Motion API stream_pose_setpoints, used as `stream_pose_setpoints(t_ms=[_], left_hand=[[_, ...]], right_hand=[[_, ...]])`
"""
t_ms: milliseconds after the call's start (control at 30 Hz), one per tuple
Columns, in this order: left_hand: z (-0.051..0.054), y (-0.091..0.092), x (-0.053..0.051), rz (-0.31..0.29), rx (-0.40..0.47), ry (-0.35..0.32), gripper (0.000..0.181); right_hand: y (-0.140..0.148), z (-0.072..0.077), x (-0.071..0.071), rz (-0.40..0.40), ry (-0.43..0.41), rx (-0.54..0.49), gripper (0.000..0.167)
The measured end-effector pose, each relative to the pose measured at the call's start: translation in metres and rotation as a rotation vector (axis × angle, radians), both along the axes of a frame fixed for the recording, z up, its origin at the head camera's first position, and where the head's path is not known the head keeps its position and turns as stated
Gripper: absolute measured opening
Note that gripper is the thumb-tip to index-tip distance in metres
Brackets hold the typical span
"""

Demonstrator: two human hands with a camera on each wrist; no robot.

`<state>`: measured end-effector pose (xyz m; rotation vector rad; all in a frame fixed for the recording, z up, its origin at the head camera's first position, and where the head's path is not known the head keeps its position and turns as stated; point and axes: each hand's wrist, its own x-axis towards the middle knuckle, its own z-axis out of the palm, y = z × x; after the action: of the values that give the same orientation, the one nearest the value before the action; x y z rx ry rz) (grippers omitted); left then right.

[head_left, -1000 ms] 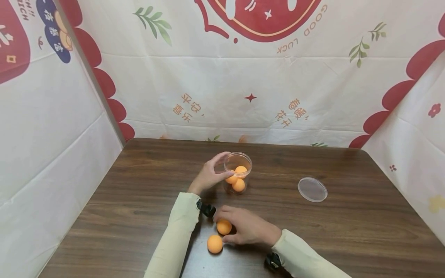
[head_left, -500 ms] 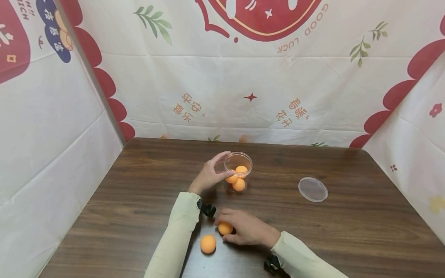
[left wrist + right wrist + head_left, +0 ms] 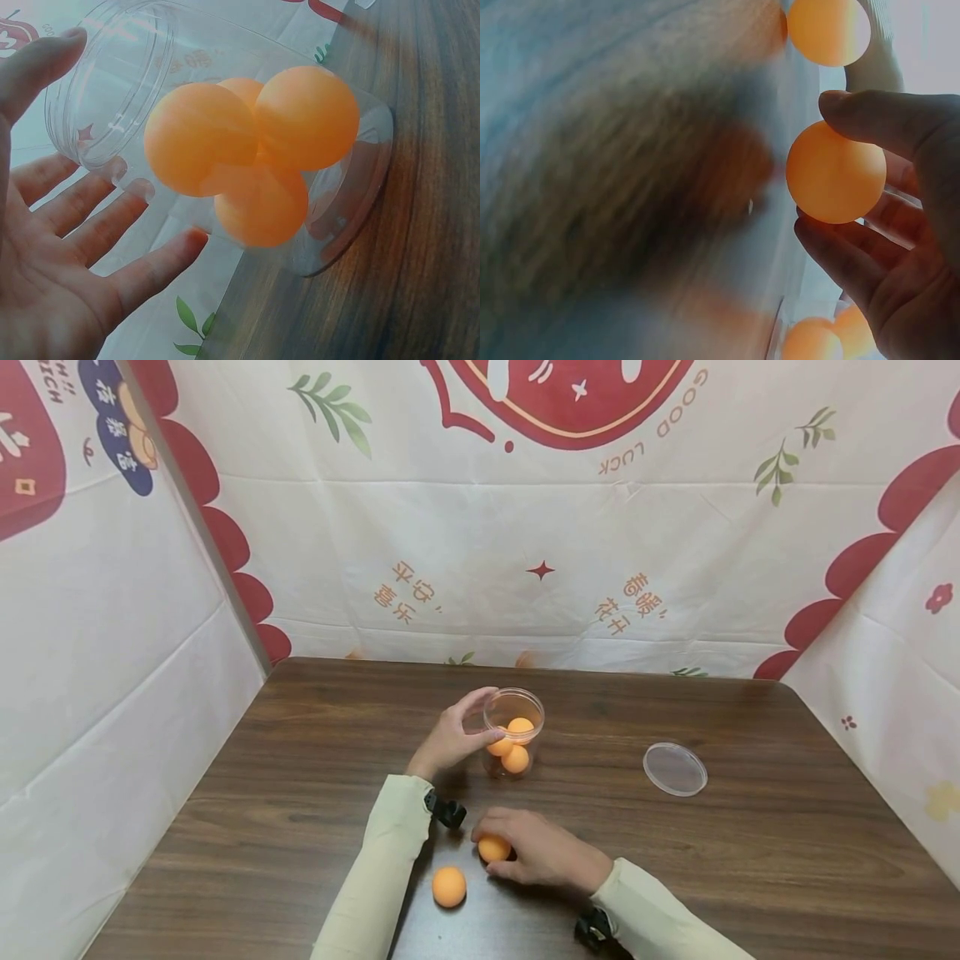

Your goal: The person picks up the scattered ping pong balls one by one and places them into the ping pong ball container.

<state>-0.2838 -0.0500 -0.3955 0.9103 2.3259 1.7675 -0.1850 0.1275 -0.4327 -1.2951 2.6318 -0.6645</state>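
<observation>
A clear open jar (image 3: 507, 772) stands upright on the table with several orange balls (image 3: 307, 118) inside. My left hand (image 3: 447, 739) is at its left side, thumb and fingers spread around the jar near the rim. Nearer the front edge, my right hand (image 3: 543, 852) pinches an orange ball (image 3: 835, 172) between thumb and fingertips, low at the tabletop. Another loose orange ball (image 3: 449, 887) lies to the front left of that hand, apart from it.
A flat round clear lid (image 3: 675, 769) lies on the brown wooden table (image 3: 750, 827), right of the jar. Printed white cloth (image 3: 480, 527) hangs behind the table and at both sides. Each wrist wears a black device.
The loose ball has rolled a little left and stopped. My right hand has shifted slightly right, along with the ball between its fingers. My left hand has kept its place at the jar.
</observation>
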Motion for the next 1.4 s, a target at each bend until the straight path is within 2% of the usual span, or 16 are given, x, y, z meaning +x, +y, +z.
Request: stream_pose_setpoints(t_ms=[300,533,700,800,933,1000,1067,1233,1400], left_hand=[[-0.003,0.000,-0.002,-0.008,0.002,0.001,0.063],[-0.029,0.002,-0.020,0.019,0.026,-0.011,0.064],[-0.031,0.002,-0.020,0.035,0.027,-0.005,0.063],[-0.031,0.003,-0.020,0.033,0.028,-0.009,0.064],[-0.029,0.003,-0.020,0.028,0.025,-0.018,0.065],[-0.027,0.003,-0.019,0.018,0.024,-0.023,0.065],[-0.019,0.002,-0.014,0.006,0.023,-0.022,0.065],[-0.001,0.000,-0.002,-0.007,0.011,-0.022,0.064],[0.002,0.000,0.001,-0.004,0.011,-0.016,0.063]], right_hand=[[0.009,0.000,-0.006,-0.002,0.063,-0.005,0.028],[0.016,0.003,-0.013,-0.027,0.075,-0.005,0.027],[0.022,0.003,-0.019,-0.077,0.088,0.019,0.028],[0.026,0.004,-0.023,-0.118,0.121,0.038,0.028],[0.033,0.009,-0.030,-0.221,0.144,0.051,0.030],[0.037,0.013,-0.035,-0.271,0.146,0.045,0.031],[0.040,0.017,-0.039,-0.310,0.148,0.043,0.032],[0.045,0.025,-0.045,-0.353,0.140,0.040,0.034],[0.046,0.032,-0.049,-0.371,0.143,0.026,0.034]])
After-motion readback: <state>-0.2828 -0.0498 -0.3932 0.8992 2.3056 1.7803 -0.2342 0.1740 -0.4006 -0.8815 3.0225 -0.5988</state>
